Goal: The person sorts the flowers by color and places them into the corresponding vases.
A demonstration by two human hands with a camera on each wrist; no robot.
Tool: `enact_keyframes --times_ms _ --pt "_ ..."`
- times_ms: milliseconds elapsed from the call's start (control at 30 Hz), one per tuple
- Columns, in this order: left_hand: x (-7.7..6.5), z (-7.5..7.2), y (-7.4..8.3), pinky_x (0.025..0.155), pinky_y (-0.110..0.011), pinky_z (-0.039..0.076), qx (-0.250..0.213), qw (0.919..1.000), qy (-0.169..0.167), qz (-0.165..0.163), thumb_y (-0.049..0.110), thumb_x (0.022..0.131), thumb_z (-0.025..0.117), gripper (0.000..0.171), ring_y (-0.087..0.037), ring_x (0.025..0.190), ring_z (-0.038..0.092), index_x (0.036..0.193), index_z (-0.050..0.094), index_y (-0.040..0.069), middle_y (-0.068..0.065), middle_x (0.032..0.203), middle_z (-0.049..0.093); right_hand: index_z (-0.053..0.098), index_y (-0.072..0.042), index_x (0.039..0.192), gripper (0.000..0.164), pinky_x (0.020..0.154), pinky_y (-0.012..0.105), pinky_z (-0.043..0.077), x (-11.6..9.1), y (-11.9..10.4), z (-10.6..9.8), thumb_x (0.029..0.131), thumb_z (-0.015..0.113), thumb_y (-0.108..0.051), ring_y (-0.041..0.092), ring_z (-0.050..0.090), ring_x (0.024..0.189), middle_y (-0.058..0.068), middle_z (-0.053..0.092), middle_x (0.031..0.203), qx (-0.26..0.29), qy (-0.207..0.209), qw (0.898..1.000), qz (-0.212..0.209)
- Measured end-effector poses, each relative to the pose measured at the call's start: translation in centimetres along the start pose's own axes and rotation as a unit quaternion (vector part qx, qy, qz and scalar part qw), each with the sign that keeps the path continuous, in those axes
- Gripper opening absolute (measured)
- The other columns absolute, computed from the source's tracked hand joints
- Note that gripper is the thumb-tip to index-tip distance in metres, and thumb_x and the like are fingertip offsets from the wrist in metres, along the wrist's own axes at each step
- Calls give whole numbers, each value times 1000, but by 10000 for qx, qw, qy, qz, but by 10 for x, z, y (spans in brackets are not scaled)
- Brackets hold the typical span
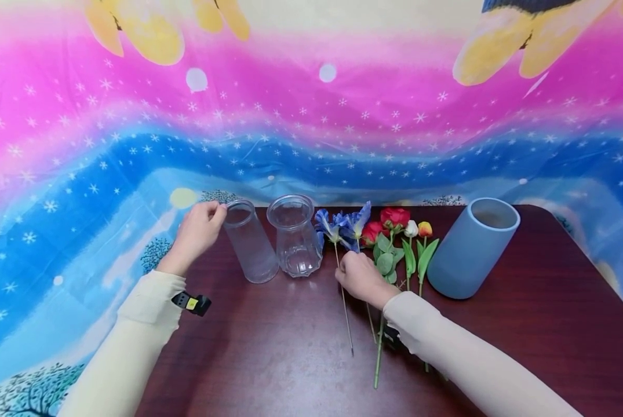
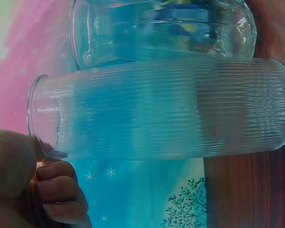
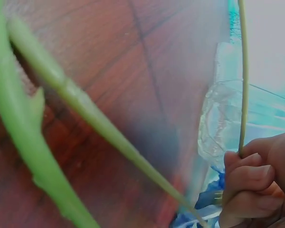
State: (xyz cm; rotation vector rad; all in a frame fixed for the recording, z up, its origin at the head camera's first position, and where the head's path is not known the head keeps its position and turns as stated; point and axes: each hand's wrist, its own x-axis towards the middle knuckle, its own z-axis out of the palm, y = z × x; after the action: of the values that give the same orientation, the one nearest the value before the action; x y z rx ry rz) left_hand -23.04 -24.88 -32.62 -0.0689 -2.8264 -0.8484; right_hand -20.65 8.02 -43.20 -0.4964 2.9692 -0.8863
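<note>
At the left of the head view, my left hand (image 1: 199, 233) pinches the rim of a tall ribbed clear vase (image 1: 252, 250), which stands on the table. The left wrist view shows the thumb and curled fingers (image 2: 61, 190) at that vase's lip (image 2: 32, 109). My right hand (image 1: 362, 279) pinches the thin stem (image 1: 346, 318) of a blue flower (image 1: 331, 225), whose bloom points away from me. Fingers curl round this stem (image 3: 244, 71) in the right wrist view. A second blue flower (image 1: 357, 223) lies right beside it, partly behind the hand.
A flared clear glass vase (image 1: 298, 255) stands right of the ribbed one. Red roses (image 1: 394, 218), a white tulip (image 1: 411, 229) and an orange-yellow tulip (image 1: 425, 229) lie on the dark table (image 1: 259, 359). Beyond them is a blue-grey vase (image 1: 470, 255). A printed cloth (image 1: 290, 133) hangs behind.
</note>
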Motion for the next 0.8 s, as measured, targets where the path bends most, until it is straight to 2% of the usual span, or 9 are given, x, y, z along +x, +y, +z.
enact_keyframes --times_ms 400,800 --pt "-1 -1 1 61 -35 34 35 10000 -42 -77 38 108 39 44 -24 67 41 73 42 11 -5 69 41 24 -18 53 50 50 25 21 -2 -3 -12 88 57 -5 10 16 51 -8 15 54 346 121 9993 57" --pt "0 0 0 61 -34 34 1 10000 -38 -35 37 108 38 45 -24 65 40 73 41 10 -5 68 39 29 -19 52 53 49 23 27 -7 -7 -18 94 62 -11 8 24 45 -9 22 48 440 380 9983 -56"
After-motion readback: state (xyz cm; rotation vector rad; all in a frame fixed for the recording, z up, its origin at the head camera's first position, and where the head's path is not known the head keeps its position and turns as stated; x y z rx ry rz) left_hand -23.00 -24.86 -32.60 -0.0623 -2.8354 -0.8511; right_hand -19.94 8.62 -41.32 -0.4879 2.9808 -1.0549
